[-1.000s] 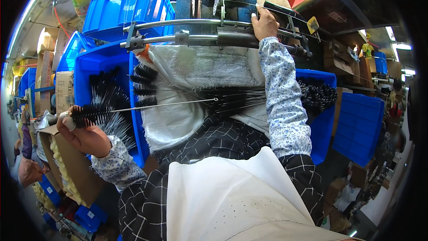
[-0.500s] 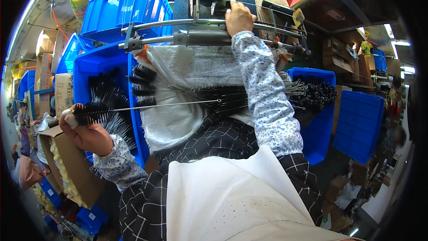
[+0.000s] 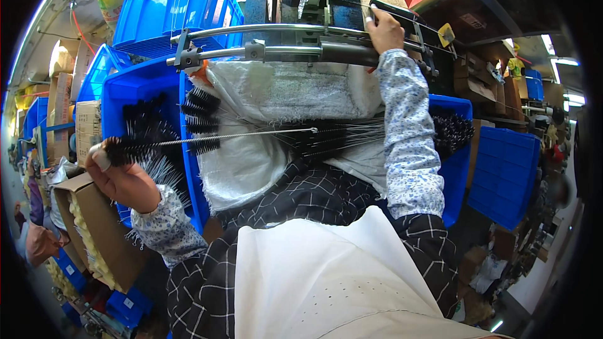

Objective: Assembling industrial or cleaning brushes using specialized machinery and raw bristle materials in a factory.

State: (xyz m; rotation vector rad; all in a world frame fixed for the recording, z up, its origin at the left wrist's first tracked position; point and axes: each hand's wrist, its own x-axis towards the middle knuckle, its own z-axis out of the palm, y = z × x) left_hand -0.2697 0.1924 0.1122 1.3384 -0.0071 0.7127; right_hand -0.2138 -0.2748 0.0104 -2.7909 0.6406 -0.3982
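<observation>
In my left hand (image 3: 122, 179), at the left, a black bristle brush (image 3: 122, 152) is pinched by its bristle end. Its twisted wire handle points right across my lap and ends in a small loop. My right hand (image 3: 384, 31) is up at the right part of a bench machine (image 3: 292, 6), fingers closed beside a thin rod above the steel rails (image 3: 282, 50). What exactly those fingers grip is hidden. More black brushes (image 3: 317, 138) lie across my lap on a white woven sack (image 3: 242, 169).
A blue crate (image 3: 113, 100) with black brushes stands at my left, and another blue crate (image 3: 449, 194) with brushes (image 3: 452, 127) at my right. An upturned blue crate (image 3: 179, 9) sits at the back left. A cardboard box (image 3: 94, 232) stands near my left elbow.
My right hand has moved right along the rails, and the bracket with the yellow tag has shifted right too. My left hand stays nearly in place, with the handle's loop end slightly higher.
</observation>
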